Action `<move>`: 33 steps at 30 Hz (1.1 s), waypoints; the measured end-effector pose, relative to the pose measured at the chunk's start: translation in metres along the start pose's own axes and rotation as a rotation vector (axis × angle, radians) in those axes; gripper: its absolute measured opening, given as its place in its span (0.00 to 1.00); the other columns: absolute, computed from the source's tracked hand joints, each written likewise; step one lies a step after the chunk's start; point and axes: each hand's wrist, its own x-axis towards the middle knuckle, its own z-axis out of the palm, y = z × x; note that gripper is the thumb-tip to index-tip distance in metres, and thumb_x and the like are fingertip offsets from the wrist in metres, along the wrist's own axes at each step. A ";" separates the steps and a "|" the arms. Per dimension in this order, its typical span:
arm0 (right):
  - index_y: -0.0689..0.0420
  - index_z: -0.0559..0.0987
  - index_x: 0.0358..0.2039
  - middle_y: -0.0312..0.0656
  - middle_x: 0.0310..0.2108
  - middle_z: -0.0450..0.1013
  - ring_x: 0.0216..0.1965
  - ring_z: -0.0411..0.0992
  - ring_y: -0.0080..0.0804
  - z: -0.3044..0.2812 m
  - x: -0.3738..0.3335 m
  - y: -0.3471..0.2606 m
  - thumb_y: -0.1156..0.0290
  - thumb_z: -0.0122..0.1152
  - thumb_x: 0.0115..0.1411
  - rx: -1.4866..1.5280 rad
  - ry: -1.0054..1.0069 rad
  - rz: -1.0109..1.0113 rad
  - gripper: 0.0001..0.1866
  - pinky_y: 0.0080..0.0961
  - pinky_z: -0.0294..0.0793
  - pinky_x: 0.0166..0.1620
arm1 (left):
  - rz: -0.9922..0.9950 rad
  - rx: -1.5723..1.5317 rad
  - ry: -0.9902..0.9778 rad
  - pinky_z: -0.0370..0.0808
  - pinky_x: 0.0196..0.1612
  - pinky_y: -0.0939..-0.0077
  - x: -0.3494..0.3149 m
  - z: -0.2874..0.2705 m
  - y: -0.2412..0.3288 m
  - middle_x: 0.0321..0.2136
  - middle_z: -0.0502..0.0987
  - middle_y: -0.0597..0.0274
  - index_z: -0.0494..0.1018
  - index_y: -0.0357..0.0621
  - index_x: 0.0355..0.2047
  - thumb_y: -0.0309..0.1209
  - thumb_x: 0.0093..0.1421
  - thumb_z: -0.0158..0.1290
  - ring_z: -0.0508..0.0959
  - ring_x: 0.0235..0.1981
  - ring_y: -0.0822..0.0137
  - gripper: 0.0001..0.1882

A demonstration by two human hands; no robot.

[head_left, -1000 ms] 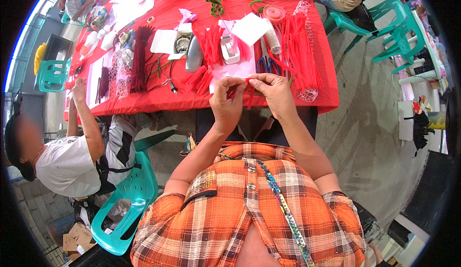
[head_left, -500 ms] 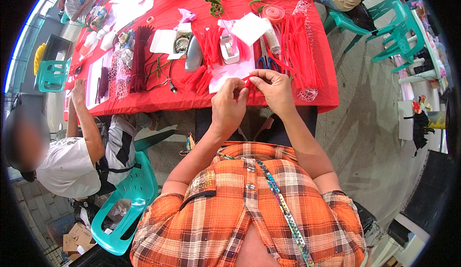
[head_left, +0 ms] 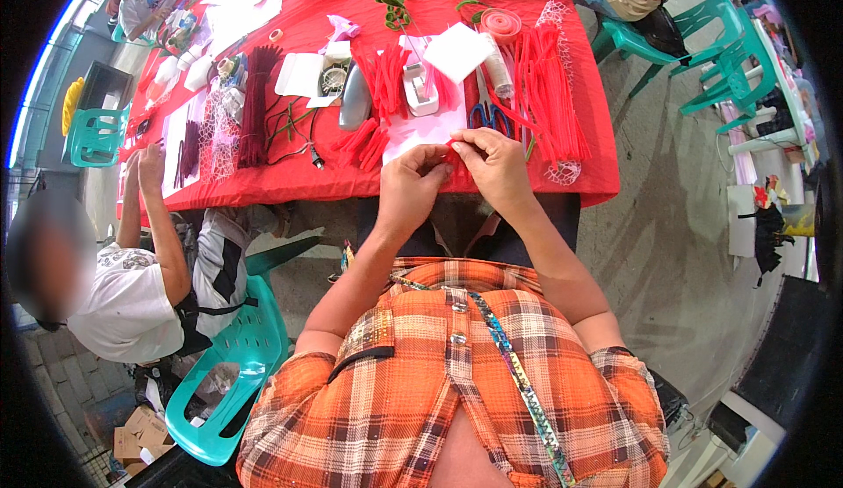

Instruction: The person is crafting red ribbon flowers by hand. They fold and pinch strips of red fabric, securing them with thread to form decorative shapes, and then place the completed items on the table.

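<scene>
My left hand and my right hand meet above the near table edge, fingertips pinched close together. Between them is a small piece of red pipe cleaner, mostly covered by the fingers. Just beyond, short red pipe cleaners lie beside a pink sheet. A white tape dispenser stands on that sheet. Blue-handled scissors lie past my right hand, next to a large bundle of long red pipe cleaners.
The table has a red cloth. A grey bottle-like object, a white box, a cord with a plug and dark red stems lie left. A white square lies ahead. A co-worker sits at left.
My left hand has dropped slightly left and its fingers have shifted around the red piece. My right hand moved a little left. The co-worker at left has brought both hands together.
</scene>
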 end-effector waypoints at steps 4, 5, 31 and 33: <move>0.64 0.78 0.33 0.45 0.29 0.76 0.29 0.74 0.28 -0.011 0.004 0.010 0.77 0.58 0.53 0.024 0.081 0.101 0.07 0.21 0.72 0.33 | -0.055 -0.089 -0.060 0.72 0.35 0.85 0.005 -0.013 -0.001 0.29 0.78 0.62 0.74 0.32 0.37 0.19 0.52 0.54 0.76 0.30 0.77 0.10; 0.64 0.78 0.33 0.43 0.28 0.76 0.28 0.74 0.25 -0.011 0.005 0.012 0.77 0.58 0.54 0.102 0.073 0.176 0.07 0.20 0.72 0.32 | -0.072 -0.226 -0.063 0.72 0.35 0.85 0.006 -0.013 -0.003 0.29 0.78 0.62 0.74 0.32 0.37 0.19 0.52 0.54 0.76 0.30 0.77 0.10; 0.65 0.79 0.30 0.36 0.17 0.72 0.21 0.69 0.17 -0.011 -0.014 0.026 0.79 0.54 0.51 0.256 -0.570 0.612 0.07 0.19 0.69 0.26 | 0.416 0.507 -0.272 0.73 0.32 0.69 -0.002 -0.020 -0.006 0.30 0.75 0.52 0.74 0.45 0.40 0.25 0.51 0.49 0.76 0.30 0.55 0.14; 0.64 0.79 0.30 0.35 0.18 0.72 0.21 0.68 0.17 -0.011 -0.015 0.022 0.79 0.54 0.51 0.165 -0.632 0.620 0.07 0.19 0.69 0.26 | 0.489 0.596 -0.307 0.74 0.32 0.68 -0.003 -0.026 -0.009 0.30 0.75 0.54 0.74 0.44 0.38 0.26 0.52 0.50 0.76 0.29 0.55 0.12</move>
